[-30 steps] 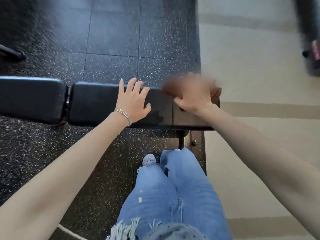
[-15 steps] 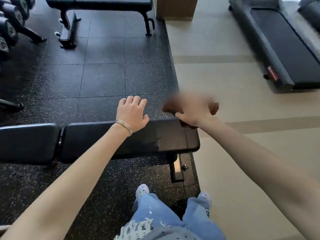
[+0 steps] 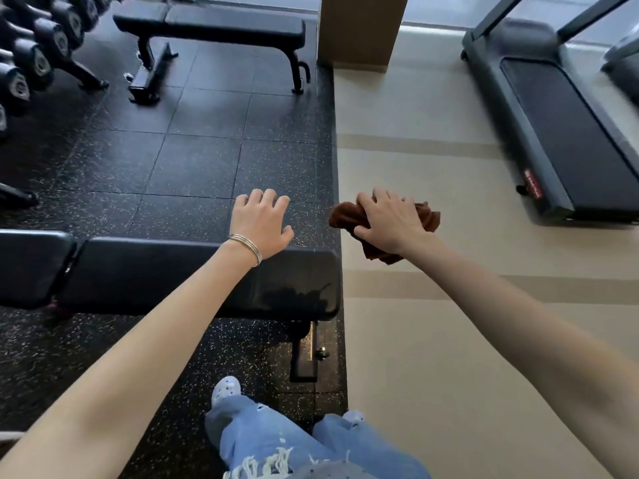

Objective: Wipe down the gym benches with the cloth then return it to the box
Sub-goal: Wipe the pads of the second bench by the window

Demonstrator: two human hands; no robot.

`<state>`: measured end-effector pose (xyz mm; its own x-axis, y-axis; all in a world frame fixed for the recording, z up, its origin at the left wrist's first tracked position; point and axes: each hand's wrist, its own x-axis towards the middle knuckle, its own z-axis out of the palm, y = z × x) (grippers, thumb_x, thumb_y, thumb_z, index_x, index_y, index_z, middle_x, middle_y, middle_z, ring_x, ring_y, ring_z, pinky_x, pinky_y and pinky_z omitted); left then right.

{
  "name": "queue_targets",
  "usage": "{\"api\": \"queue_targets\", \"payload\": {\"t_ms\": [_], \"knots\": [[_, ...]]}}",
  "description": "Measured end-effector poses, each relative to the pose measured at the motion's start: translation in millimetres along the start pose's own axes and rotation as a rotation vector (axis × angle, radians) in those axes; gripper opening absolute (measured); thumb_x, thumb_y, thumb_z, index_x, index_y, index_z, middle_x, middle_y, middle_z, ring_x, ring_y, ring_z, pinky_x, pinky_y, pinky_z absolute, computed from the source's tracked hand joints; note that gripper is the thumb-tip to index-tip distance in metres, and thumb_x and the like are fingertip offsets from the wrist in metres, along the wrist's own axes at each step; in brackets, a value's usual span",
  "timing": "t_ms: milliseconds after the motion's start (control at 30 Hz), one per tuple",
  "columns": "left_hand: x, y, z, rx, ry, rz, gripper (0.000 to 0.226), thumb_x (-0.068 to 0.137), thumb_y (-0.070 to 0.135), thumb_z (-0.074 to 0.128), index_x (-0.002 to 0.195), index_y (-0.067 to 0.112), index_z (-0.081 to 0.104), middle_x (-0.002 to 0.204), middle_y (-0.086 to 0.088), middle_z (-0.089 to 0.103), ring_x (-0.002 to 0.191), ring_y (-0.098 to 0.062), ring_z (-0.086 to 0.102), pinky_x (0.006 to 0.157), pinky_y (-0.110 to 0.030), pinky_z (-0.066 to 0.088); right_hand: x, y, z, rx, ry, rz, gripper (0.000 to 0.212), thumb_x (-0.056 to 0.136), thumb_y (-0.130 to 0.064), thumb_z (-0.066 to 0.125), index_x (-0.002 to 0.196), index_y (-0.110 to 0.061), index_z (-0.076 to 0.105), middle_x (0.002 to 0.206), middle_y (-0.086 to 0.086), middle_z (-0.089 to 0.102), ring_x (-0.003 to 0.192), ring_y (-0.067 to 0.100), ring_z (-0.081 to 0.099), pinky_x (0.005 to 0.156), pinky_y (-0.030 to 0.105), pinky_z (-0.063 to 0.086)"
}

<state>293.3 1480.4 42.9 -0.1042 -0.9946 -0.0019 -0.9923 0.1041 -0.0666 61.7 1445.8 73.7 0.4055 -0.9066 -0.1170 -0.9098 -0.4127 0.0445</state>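
A black padded gym bench [image 3: 155, 274] runs across the near floor, its right end at the edge of the rubber matting. My left hand [image 3: 261, 223] hovers over the bench's far edge, fingers spread, holding nothing. My right hand [image 3: 389, 223] is past the bench's right end, above the beige floor, gripping a bunched brown cloth [image 3: 427, 216]. A second black bench [image 3: 221, 25] stands at the back. No box can be made out for certain.
A dumbbell rack [image 3: 31, 53] lines the far left. A brown pillar [image 3: 359, 29] rises behind the second bench. A treadmill [image 3: 567, 133] stands on the beige floor at right. My jeans and white shoes [image 3: 226, 390] are below the bench.
The view has lifted from the bench toward the room. My right hand with the cloth has left the bench's end and now hangs over the beige floor; my left hand has risen off the pad.
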Motion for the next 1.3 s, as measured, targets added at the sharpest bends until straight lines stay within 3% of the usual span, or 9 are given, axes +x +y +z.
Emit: {"api": "queue_targets", "payload": {"t_ms": [300,967,1300], "knots": [[34.7,79.6,-23.6,-0.149,0.016,-0.231,0.054,0.088,0.045,0.048,0.134,0.018,0.042,0.134,-0.01,0.049,0.121,-0.031,0.045,0.098,-0.044,0.039,-4.3,90.5,-6.8,0.019,0.058,-0.102,0.043,0.085,-0.046,0.053,0.115,-0.017,0.045,0.11,0.012,0.052,0.101,0.031,0.05,0.086,0.047,0.039],[230.4,144.1,-48.3,0.008,0.045,-0.13,0.056,0.087,0.048,0.045,0.135,0.02,0.042,0.133,-0.007,0.049,0.122,-0.028,0.042,0.098,-0.042,0.036,129.5,248.5,-40.3,-0.057,0.127,-0.12,0.041,0.085,-0.044,0.051,0.114,-0.016,0.044,0.111,0.012,0.049,0.101,0.031,0.048,0.082,0.045,0.037],[335.3,175.0,-31.6,0.04,-0.007,-0.31,0.056,0.087,0.051,0.045,0.135,0.021,0.041,0.134,-0.007,0.048,0.123,-0.027,0.042,0.098,-0.041,0.037,254.9,338.5,-36.0,-0.039,0.104,-0.298,0.04,0.087,-0.043,0.05,0.115,-0.015,0.043,0.113,0.013,0.048,0.105,0.032,0.048,0.087,0.048,0.04]]}}
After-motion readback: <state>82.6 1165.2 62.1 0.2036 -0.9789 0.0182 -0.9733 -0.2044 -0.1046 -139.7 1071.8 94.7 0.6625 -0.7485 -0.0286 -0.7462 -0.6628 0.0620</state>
